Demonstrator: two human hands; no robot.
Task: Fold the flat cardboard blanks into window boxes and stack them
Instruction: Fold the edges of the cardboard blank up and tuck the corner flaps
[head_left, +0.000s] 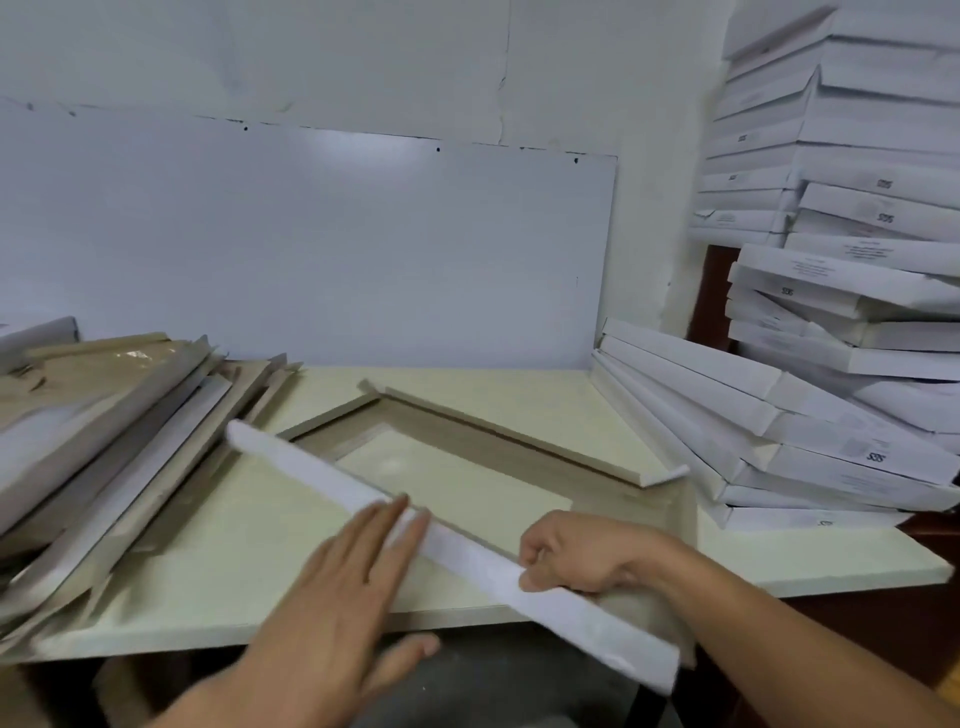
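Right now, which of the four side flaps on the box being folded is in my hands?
The near white flap, folded up along the table's front edge; the right hand grips it, the left hand presses it.

The light here is soft, cool and rather dim, with a pale glare patch on the wall panel (358, 145) and only faint shadows on the table (597, 400). The near white flap (467, 561) and the left hand (337, 577) are smeared by blur. Straight lines bow toward the edges, notably the stacked boxes (852, 182).

Cardboard blank (467, 452): matt brown inside (white outside); table (545, 400) smooth, cream.
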